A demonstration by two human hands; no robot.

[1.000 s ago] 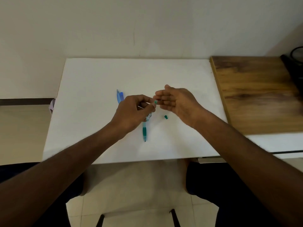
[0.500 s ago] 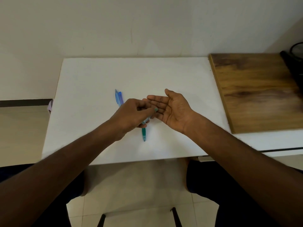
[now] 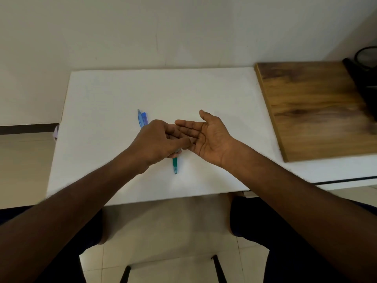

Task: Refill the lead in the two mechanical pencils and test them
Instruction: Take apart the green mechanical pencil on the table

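Right hand point(image 3: 206, 137) now flat palm-up; green pencil point(image 3: 175, 165) unmoved.

Over the last second the right hand point(image 3: 206, 137) turned from palm-down to an open, upturned palm and hid the small green cap on the table, while the left hand point(image 3: 157, 142) tipped the green pencil point(image 3: 175, 165) toward that palm.

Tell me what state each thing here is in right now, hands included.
Left hand: closed around the green mechanical pencil, knuckles up.
Right hand: open, palm up, holding nothing that shows.
Green mechanical pencil: held, lower end showing below the left hand.
Blue mechanical pencil: lying flat on the white table, untouched.
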